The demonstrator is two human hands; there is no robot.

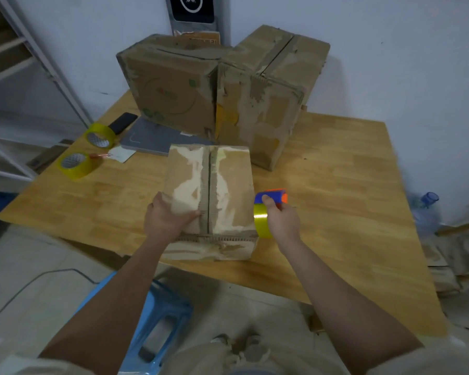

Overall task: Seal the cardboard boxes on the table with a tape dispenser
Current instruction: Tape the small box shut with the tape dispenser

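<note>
A small cardboard box (210, 196) sits at the near edge of the wooden table (336, 190), its top flaps meeting along a centre seam that runs away from the person. The left hand (167, 219) lies flat on the left flap, fingers straight and spread, fingertips reaching the seam. The right hand (280, 219) is curled round a tape dispenser (271, 205) with a blue and orange body and a yellow roll, held just beside the box's right side, thumb on the blue top. Two larger cardboard boxes (217, 87) stand touching side by side at the far edge of the table. Two spare yellow tape rolls (88, 150) lie near the left edge, beside a dark phone (122, 123) and a grey pad (157, 140). A blue stool (157, 318) stands on the floor below.
</note>
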